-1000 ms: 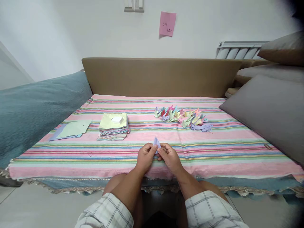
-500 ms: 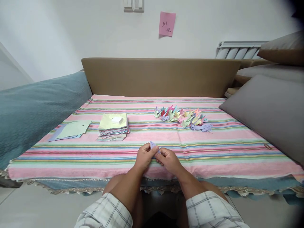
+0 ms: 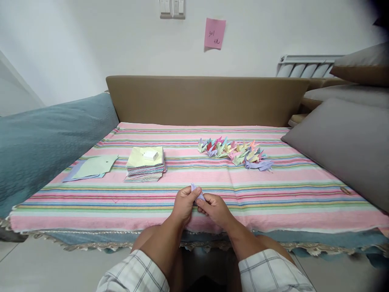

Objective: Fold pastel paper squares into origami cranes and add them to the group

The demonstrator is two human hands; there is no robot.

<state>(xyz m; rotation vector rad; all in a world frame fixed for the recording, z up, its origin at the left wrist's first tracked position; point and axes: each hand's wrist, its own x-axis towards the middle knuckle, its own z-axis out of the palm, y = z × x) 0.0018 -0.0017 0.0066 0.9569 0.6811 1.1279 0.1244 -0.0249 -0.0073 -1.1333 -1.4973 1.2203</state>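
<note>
Between my two hands, just above the near part of the striped cloth, is a small folded piece of lilac paper point(image 3: 200, 196). My left hand point(image 3: 184, 202) pinches its left side, with a pointed tip sticking up past the thumb. On the other side my right hand point(image 3: 215, 207) grips the lower right part between thumb and fingers. Much of the paper is hidden behind my fingers. Beyond my hands, to the right, lies a cluster of folded paper cranes point(image 3: 226, 150) in several colours, with a lilac one point(image 3: 258, 164) at its near end.
A stack of square paper point(image 3: 144, 172) stands left of my hands, a white eraser-like block point(image 3: 150, 155) on top. Loose green and lilac sheets point(image 3: 94, 166) lie farther left. Grey cushions point(image 3: 349, 142) border the right, a blue-covered armrest point(image 3: 54, 129) the left, a brown backrest point(image 3: 206, 99) behind.
My right thumb has shifted slightly on the lilac paper, and more of the paper shows between my hands. The whole view has dropped a little. Both hands keep their hold.
</note>
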